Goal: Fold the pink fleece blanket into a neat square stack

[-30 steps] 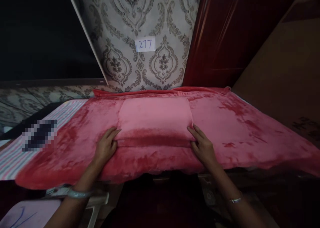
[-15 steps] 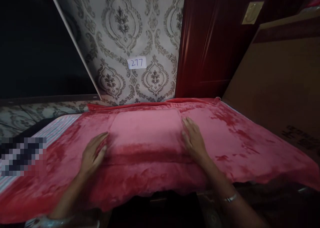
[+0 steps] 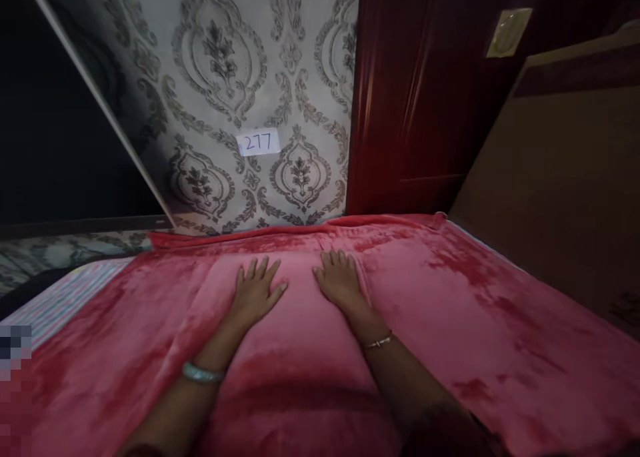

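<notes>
While left hand [image 3: 256, 293] and right hand [image 3: 340, 280] lie palm-down, fingers spread, folded pink cloth [image 3: 303, 323] sits directly beneath them atop red blanket [image 3: 475, 330], right hand nearer its side edge; long axis probably side-to-side, near end dim

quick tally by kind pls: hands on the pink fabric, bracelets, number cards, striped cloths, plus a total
Hands on the pink fabric: 2 (left hand, right hand)
Bracelets: 2 (pale green bangle, thin metallic bracelet)
Number cards: 1 (white card reading 277)
Striped cloths: 1 (striped cloth at far left)
Total: 6
</notes>
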Demonstrator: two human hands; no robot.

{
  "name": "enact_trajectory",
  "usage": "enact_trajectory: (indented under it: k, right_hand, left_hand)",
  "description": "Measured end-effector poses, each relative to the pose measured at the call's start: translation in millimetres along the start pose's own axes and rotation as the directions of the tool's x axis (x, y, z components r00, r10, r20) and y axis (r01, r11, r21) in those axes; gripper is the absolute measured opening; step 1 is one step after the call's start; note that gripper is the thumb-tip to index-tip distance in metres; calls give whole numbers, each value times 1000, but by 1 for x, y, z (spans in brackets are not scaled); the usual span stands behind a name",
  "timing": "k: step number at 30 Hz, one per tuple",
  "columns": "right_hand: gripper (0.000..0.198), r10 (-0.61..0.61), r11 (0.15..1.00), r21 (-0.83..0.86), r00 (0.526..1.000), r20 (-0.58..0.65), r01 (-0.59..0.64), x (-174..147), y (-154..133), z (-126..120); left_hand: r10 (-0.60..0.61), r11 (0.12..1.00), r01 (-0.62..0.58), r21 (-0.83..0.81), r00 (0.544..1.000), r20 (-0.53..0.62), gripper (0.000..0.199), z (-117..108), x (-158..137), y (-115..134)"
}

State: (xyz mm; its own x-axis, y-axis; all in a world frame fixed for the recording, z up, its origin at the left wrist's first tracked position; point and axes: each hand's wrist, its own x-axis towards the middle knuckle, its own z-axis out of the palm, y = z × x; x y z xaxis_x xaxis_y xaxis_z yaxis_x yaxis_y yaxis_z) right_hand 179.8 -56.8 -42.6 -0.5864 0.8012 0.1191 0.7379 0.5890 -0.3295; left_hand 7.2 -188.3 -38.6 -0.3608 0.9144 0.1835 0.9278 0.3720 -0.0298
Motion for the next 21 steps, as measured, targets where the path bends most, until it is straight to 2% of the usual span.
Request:
enact_trajectory:
  k: [3,7,13,17,21]
  right_hand:
    - [64,-6,1000,-15,1000,30,7,0,8,3]
    - [63,-35,997,-72,998,51,38,0,9,2]
    - [60,-79,975,-207,997,-7,76,-3,16,13]
    - [60,-74,973,-221,997,-18,68,0,19,23]
    - [58,-40,977,-213,998,-49,28,5,20,25]
  left_hand:
    - [2,1000,-3,-14,999,-37,65,10,-5,-2]
    - [-12,998,10,-69,1000,-22,66,7,-6,-2]
    - [-14,988,13,-153,1000,-4,69,2,-14,3]
    - [-25,985,25,-172,1000,2,72,3,-17,3]
    - [-4,981,-3,-196,999,-38,73,8,-16,-1]
